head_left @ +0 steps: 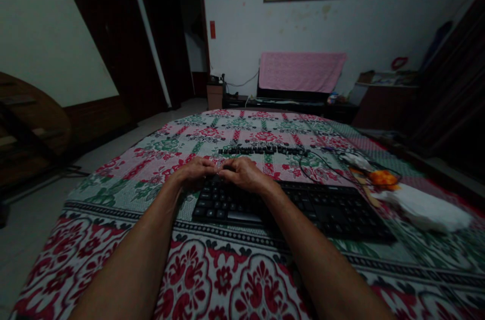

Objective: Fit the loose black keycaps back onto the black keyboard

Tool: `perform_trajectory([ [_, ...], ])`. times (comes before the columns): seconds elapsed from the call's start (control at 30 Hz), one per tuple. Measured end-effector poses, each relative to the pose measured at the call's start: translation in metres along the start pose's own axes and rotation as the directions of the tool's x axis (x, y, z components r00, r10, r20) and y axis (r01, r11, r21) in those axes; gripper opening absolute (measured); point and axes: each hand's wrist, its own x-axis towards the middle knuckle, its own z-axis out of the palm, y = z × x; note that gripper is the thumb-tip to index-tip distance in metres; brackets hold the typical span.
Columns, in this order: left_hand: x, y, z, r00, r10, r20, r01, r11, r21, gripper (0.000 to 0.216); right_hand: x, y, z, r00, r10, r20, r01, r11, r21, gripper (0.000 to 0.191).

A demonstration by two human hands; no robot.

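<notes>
A black keyboard lies on the patterned tablecloth, with part of it hidden behind my right forearm. Over its far left corner my two hands meet, fingertips close together. My left hand has its fingers pressed together at that corner; what they grip, if anything, is hidden. The thumb and fingers of my right hand pinch a small black piece, too dark to make out clearly. Beyond the hands, several small black keycaps stand in a long row on the cloth.
To the right of the keyboard lie a black cable, an orange item and a crumpled white bag. A pink cloth covers a screen by the far wall. A round wooden tabletop leans at the left.
</notes>
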Motion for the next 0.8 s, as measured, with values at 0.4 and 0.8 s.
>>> perform_trajectory([
  [0.4,-0.0043,0.0038,-0.001,0.999,0.01,0.053,-0.008,0.999,-0.041,0.021,0.0023,0.0034,0.0044,1.0,-0.031,0.005,0.031,0.999,-0.015,0.019],
  [0.8,-0.004,0.0025,0.0006,0.996,-0.023,0.082,0.032,0.994,-0.1,0.021,0.0025,0.0029,0.0035,0.999,-0.05,0.002,0.05,0.999,-0.01,0.018],
])
